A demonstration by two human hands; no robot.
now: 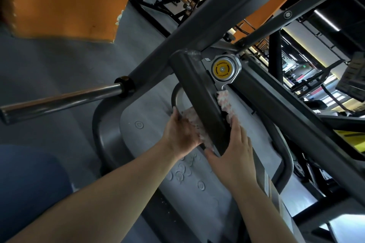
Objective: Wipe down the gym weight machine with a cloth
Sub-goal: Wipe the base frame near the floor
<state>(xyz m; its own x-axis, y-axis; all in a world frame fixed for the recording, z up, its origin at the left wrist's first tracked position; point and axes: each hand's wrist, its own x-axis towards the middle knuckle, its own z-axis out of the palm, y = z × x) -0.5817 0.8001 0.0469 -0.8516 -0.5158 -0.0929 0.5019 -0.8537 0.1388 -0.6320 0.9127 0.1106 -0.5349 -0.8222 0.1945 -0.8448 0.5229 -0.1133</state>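
A dark grey arm (199, 102) of the weight machine slants across the middle, ending under a yellow pivot cap (223, 69). A pink-and-white fluffy cloth (194, 122) is wrapped behind this arm, its other end (225, 100) showing on the right side. My left hand (182, 134) grips the cloth on the arm's left side. My right hand (233, 148) holds the cloth's other end at the arm's lower right, fingers curled around the arm's end.
A chrome weight peg (59, 100) juts out to the left. A grey footplate (150, 144) with a tubular frame lies below the hands. An orange pad (67, 0) hangs at top left. More dark frame beams (296, 116) cross at the right.
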